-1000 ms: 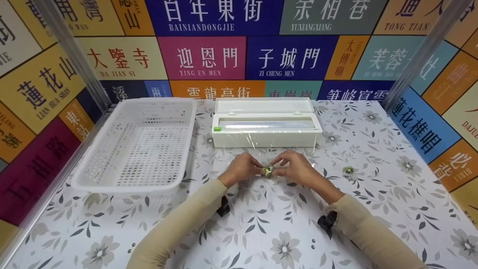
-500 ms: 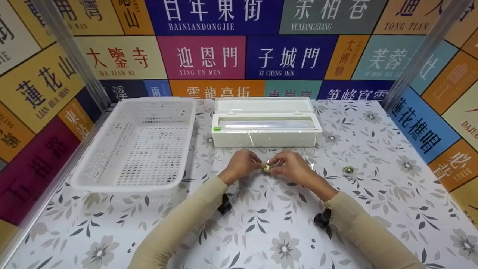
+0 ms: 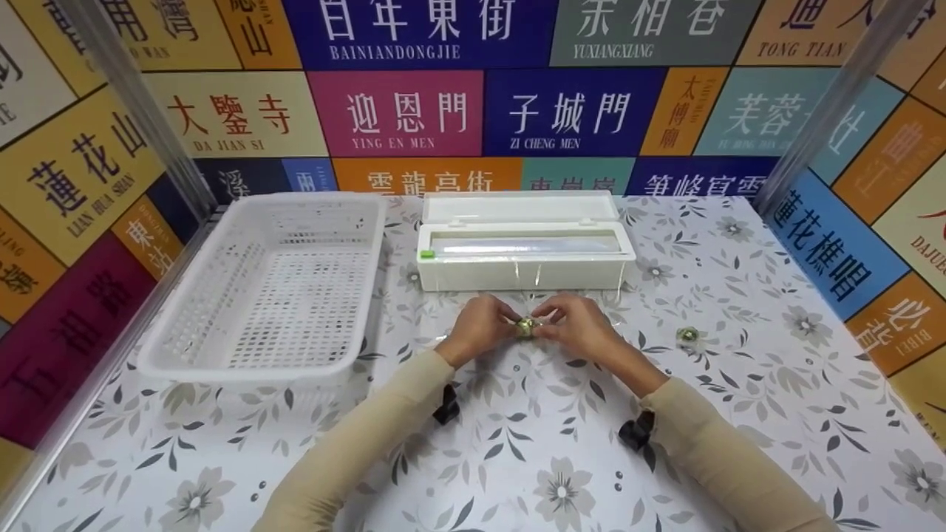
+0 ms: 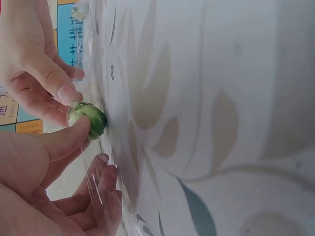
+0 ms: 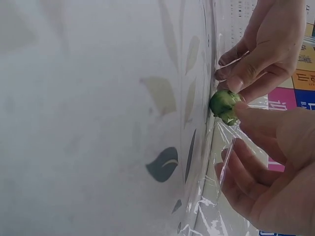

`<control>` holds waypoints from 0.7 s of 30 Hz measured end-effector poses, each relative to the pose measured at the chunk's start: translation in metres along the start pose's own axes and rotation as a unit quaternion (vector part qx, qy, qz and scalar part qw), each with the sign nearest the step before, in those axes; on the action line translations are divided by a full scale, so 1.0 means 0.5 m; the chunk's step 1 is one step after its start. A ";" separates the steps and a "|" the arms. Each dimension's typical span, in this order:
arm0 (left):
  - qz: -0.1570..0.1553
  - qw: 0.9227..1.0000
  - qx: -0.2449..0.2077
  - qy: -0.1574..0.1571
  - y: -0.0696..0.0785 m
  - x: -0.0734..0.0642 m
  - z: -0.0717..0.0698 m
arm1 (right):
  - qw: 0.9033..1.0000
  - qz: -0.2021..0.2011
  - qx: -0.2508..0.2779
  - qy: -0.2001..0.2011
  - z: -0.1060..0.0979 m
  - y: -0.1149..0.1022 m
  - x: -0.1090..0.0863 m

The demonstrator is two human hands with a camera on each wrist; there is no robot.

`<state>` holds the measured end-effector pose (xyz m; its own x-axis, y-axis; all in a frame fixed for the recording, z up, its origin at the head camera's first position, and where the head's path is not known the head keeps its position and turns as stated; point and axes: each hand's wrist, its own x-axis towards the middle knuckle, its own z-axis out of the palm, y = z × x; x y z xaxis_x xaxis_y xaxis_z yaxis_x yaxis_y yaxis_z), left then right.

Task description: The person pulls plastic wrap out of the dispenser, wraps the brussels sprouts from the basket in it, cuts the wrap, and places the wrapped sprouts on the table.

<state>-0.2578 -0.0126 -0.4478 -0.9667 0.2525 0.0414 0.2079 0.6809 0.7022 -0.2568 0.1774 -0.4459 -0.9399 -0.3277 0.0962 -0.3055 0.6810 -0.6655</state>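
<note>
A small green Brussels sprout (image 5: pixel 222 104) sits on clear cling film (image 5: pixel 210 216) over the table, some of the film drawn up around it. My left hand (image 3: pixel 479 326) pinches it from the left, the thumb on its side in the left wrist view. From the right, my right hand (image 3: pixel 580 326) pinches the sprout and film with thumb and index finger. Its other fingers are loosely bent behind the film. In the head view the fingertips partly cover the sprout. A second sprout (image 3: pixel 687 337), wrapped in film, lies on the table to the right.
Just beyond my hands stands a white cling film dispenser (image 3: pixel 526 276), its lid raised and a green slider at its left end. A white plastic basket (image 3: pixel 251 374) with slotted walls is to the left. Printed panels (image 3: pixel 410 111) wall in the back and sides.
Both hands have moved slightly away from me with the sprout, and the right fingers have closed in on it. The film around it is gathered closer. The basket and dispenser stay put.
</note>
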 end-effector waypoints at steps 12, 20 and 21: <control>0.012 1.000 -0.017 0.023 0.008 0.007 -0.003 | 1.000 0.022 0.003 -0.003 0.005 -0.001 0.013; 0.017 0.999 -0.033 0.016 0.002 0.015 0.001 | 0.999 0.023 0.030 0.024 0.009 0.003 0.014; 0.018 0.999 -0.038 0.014 -0.001 0.016 0.002 | 0.999 0.025 0.032 0.028 0.009 0.003 0.014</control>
<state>-0.2656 -0.0103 -0.4482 -0.9630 0.2556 0.0857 0.2308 0.6172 0.7522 -0.2630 0.1735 -0.4495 -0.9613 -0.2557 0.1022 -0.2495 0.6515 -0.7165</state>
